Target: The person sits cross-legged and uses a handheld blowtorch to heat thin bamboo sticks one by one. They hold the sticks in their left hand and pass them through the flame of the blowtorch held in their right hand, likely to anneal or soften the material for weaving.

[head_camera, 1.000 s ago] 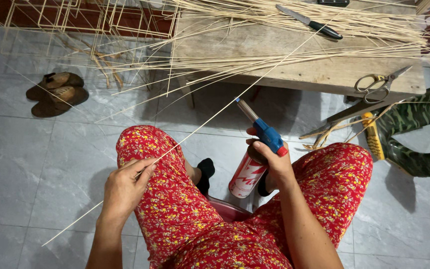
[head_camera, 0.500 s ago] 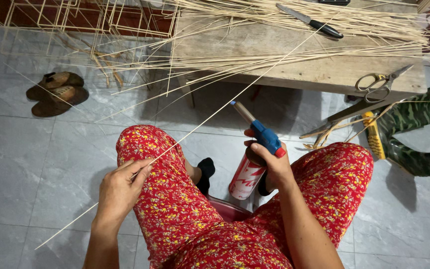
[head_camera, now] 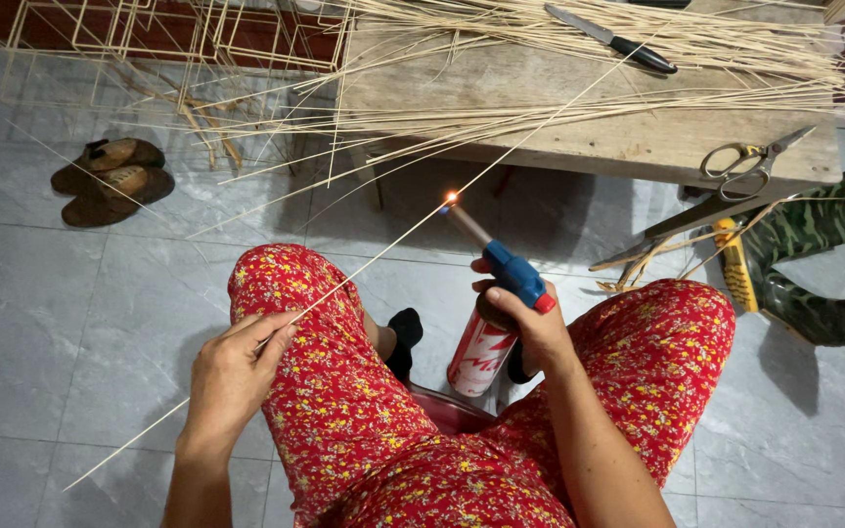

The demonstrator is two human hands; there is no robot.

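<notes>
Above grey floor tiles [head_camera: 80, 323] with open room at left, worktop [head_camera: 638, 137] edge far ahead, left hand [head_camera: 232, 376] fingers pinching thin bamboo strip [head_camera: 364, 266] over left knee, right hand [head_camera: 530, 318] clenched around blue-headed gas torch [head_camera: 491, 303], small flame [head_camera: 451, 198] touching strip.

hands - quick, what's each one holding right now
Left hand: closed, pinching a thin bamboo strip.
Right hand: closed around a gas torch, its tip lit against the strip.
</notes>
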